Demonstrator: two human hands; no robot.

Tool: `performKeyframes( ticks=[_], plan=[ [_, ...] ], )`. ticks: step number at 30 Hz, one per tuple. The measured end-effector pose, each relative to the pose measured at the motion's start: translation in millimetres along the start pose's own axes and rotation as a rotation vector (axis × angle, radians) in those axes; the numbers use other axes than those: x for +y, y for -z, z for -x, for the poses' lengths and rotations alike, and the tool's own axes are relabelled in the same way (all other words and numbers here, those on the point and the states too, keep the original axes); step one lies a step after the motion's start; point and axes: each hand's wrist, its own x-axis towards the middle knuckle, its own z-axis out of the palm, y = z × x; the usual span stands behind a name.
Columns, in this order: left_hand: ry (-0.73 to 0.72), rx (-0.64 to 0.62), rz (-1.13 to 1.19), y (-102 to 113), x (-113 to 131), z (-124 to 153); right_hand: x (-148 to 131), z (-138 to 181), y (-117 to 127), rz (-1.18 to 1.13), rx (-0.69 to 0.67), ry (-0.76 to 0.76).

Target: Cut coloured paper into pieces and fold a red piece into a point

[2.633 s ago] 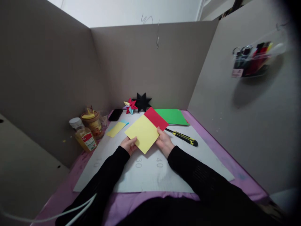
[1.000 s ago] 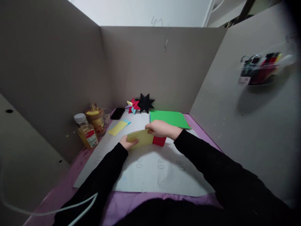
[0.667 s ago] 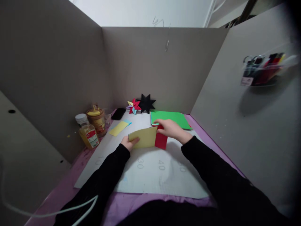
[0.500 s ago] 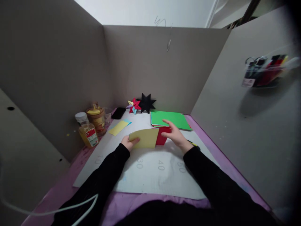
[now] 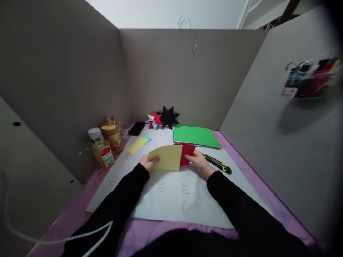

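Observation:
A pale yellow sheet of paper [image 5: 166, 157] stands raised above the white mat [image 5: 171, 207]. My left hand [image 5: 149, 162] grips its left edge, thumb on the front face. Behind it, a red sheet of paper [image 5: 189, 152] sticks out to the right. My right hand [image 5: 198, 161] is closed on the red sheet's right edge, thumb in front. Whether the two sheets touch behind the yellow one cannot be seen. Just right of my right hand lies a black and yellow utility knife [image 5: 220, 165].
A stack of coloured paper [image 5: 197, 136], green on top, lies at the back right. Folded stars, one multicoloured [image 5: 154, 120] and one black [image 5: 168, 117], lean on the back wall. Yellow paper strips [image 5: 137, 145], a phone [image 5: 137, 129], a glue bottle [image 5: 103, 151] and a lidded cup [image 5: 112, 137] are left.
My right hand has come down and closed on the red sheet's right edge; before, its fingers were spread. The utility knife now shows more fully. The left hand keeps its hold.

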Motion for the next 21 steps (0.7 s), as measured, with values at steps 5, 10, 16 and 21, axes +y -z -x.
performKeyframes(
  ticks=[5,10,16,21],
  plan=[
    [0.060,0.074,0.127,1,-4,-4,2,2,6,-0.092,-0.011,-0.019],
    [0.062,0.208,0.458,-5,6,-4,-4,7,-8,-0.252,-0.018,-0.076],
    [0.112,0.255,0.571,-14,12,-3,-3,8,-57,-0.352,-0.014,-0.078],
    [0.154,0.218,0.557,-18,7,1,4,3,-67,-0.413,0.156,-0.082]
  ],
)
